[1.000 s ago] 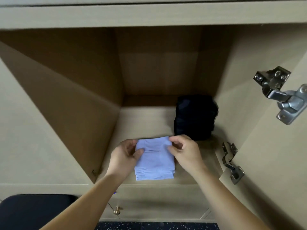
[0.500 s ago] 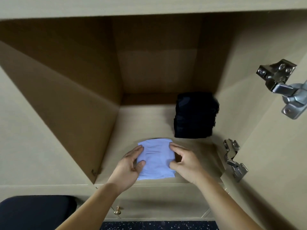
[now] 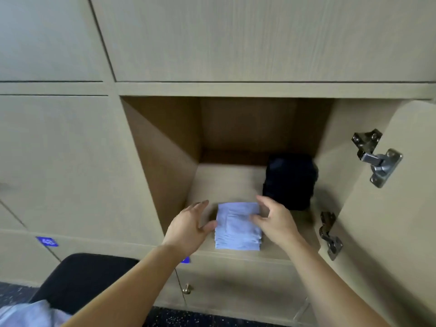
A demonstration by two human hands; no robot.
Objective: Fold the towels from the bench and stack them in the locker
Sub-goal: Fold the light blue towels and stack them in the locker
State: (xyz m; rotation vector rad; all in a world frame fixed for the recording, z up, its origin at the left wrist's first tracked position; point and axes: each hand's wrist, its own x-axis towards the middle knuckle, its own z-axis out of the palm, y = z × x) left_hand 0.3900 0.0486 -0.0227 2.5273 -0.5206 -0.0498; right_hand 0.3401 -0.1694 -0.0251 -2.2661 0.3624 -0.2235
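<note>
Head view: locker (image 3: 165, 166) — blue towels (image 3: 236, 231), dark bundle (image 3: 289, 182); left fingers (image 3: 199, 205), right fingers (image 3: 264, 201) slack, empty.

A single wide-angle camera, worn on the head, looks forward and down from close in front of the open locker (image 3: 165, 175), facing into its compartment. The open door (image 3: 389, 232) fills the right side and the bench (image 3: 82, 274) sits at lower left.
</note>
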